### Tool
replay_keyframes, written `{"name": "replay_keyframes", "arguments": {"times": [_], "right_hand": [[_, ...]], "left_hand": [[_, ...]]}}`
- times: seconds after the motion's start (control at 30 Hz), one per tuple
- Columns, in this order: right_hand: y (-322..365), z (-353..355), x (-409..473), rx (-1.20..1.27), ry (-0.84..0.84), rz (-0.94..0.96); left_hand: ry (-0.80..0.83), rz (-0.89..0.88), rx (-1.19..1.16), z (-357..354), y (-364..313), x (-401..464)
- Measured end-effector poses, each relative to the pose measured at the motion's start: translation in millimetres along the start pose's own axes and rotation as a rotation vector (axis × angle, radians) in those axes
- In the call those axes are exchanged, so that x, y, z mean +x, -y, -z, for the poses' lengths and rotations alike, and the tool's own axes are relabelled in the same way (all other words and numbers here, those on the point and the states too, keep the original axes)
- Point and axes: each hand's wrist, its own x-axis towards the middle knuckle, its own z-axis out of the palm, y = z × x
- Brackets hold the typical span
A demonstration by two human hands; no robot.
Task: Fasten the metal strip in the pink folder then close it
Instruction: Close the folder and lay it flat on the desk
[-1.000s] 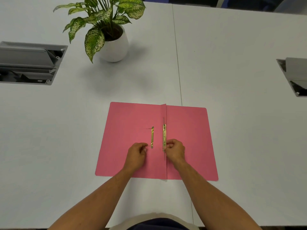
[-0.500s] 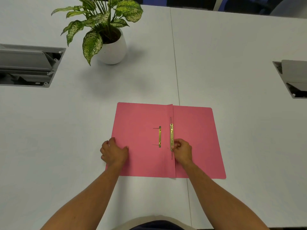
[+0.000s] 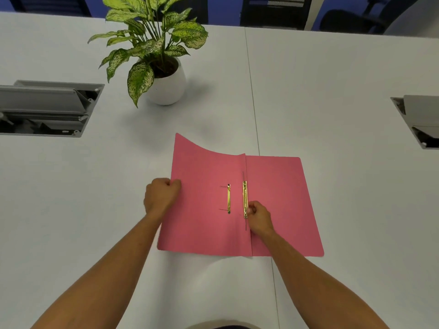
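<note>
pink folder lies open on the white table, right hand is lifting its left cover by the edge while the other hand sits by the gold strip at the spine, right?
Not quite: in the head view the left hand grips the edge of the pink folder and lifts its left cover. The right hand is the one by the gold strip at the spine. The rest holds: it lies open on the white table.

There is a single view, taken from the person's head and facing forward and steeply down across a white worktop (image 3: 332,79). Both forearms enter from the bottom corners of the frame and converge toward the centre, so the near field sits close beneath the lens. The wide angle bows the worktop's far edge along the top of the frame, where dark chairs (image 3: 351,17) show beyond it. Recessed cable boxes (image 3: 47,108) are cut off at the left and right edges.
</note>
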Motion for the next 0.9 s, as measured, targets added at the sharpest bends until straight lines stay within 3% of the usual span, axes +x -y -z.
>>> {"name": "replay_keyframes", "arguments": {"times": [0.13, 0.2, 0.37, 0.5, 0.63, 0.73, 0.9], "right_hand": [[21, -12, 6, -0.071, 0.117, 0.124], [35, -19, 2, -0.021, 0.193, 0.16], [59, -37, -19, 0.126, 0.366, 0.112], [74, -22, -32, 0.268, 0.446, 0.013], [49, 28, -37, 0.599, 0.423, -0.206], [41, 63, -28, 0.82, 0.432, -0.154], [16, 101, 1, 1.045, 0.271, -0.09]], "left_hand": [[0.394, -0.238, -0.184, 30, -24, 5], [0.483, -0.301, -0.319, 40, -34, 1], [0.515, -0.261, -0.482, 23, -42, -17], [0.592, -0.241, -0.377, -9, -25, -32], [0.647, -0.232, -0.27, -33, -11, -51], [0.609, -0.167, -0.122, -50, -2, -55], [0.555, -0.004, -0.05, -65, 9, -58]]}}
